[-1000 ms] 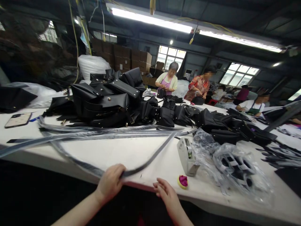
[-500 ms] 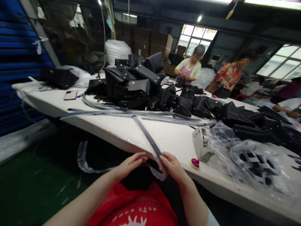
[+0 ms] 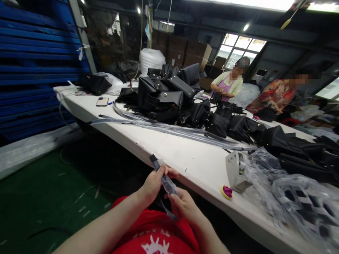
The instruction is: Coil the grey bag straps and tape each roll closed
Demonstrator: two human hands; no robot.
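A black strap in a clear plastic sleeve (image 3: 167, 183) runs between my two hands at the near table edge. My left hand (image 3: 153, 183) grips it near its dark upper end, thumb on top. Lower down, my right hand (image 3: 182, 204) is closed on the same strap, and a loose part hangs below the fingers. More wrapped straps (image 3: 159, 127) lie lengthwise across the white table (image 3: 132, 138). Behind them is a heap of black bags (image 3: 166, 98) with metal studs.
To the right stand a tape dispenser (image 3: 235, 171) and a yellow-rimmed round item with purple filling (image 3: 226, 192). Crumpled clear plastic (image 3: 296, 197) lies beyond. A phone (image 3: 102, 102) rests at left. Two people (image 3: 227, 83) work across the table. Blue stacked panels (image 3: 39, 70) stand far left.
My left hand, open and apart from the strap before, has closed on it. The strap's upper end has come off the tabletop toward me. The view has turned left.
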